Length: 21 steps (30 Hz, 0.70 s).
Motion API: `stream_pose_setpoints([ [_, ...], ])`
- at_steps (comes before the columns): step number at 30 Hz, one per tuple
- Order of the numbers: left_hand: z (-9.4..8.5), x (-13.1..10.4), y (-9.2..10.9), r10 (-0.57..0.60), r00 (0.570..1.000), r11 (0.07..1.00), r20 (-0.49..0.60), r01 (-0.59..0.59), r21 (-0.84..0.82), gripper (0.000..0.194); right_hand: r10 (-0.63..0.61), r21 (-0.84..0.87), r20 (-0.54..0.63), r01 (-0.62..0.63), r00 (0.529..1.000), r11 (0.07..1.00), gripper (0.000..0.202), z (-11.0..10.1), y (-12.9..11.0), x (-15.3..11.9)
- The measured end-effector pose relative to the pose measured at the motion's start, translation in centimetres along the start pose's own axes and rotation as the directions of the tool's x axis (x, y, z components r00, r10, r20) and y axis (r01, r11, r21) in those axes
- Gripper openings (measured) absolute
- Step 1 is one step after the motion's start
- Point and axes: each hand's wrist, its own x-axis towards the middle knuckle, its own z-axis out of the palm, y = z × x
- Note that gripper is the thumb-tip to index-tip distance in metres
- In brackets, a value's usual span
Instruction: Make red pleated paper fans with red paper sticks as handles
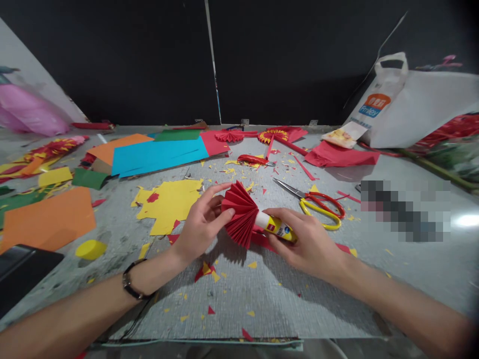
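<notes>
A pleated red paper fan (241,214) is pinched between the thumb and fingers of my left hand (204,217), its folds spread out. My right hand (305,239) is wrapped round a yellow glue stick (279,228), whose white end meets the narrow side of the fan. Whether the glue itself touches the paper I cannot tell. A round yellow cap (90,250) lies on the table to the left. Beyond my right hand rest scissors (318,203) with one red and one yellow handle. Under the hands a red paper strip (264,242) is partly hidden.
Yellow paper (170,204), a blue sheet (159,156) and orange paper (50,218) lie left of centre. A red-handled cutting tool (254,159) is farther back. White bag (389,99) stands back right; a black object (26,271) lies front left. Small scraps litter the table (232,309).
</notes>
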Motion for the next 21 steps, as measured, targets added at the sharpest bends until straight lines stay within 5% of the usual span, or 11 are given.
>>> stream_pose_setpoints([
  [9, -0.31, 0.57, -0.67, 0.105, 0.985, 0.99, -0.135, -0.09, 0.106, 0.026, -0.002, -0.005, -0.004, 0.002, 1.0, 1.0, 0.033, 0.09, 0.06, 0.01],
  [18, -0.24, 0.31, -0.91, 0.144, 0.986, 0.978, -0.089, -0.128, 0.163, 0.036, 0.045, -0.02, -0.021, -0.045, 0.999, 0.999, 0.031, 0.07, 0.45, 0.34],
  [21, -0.08, -0.09, -0.77, 0.165, 0.985, 0.962, -0.049, -0.149, 0.23, 0.026, 0.045, -0.014, -0.014, -0.045, 0.999, 0.999, 0.031, 0.11, 0.53, 0.27],
])
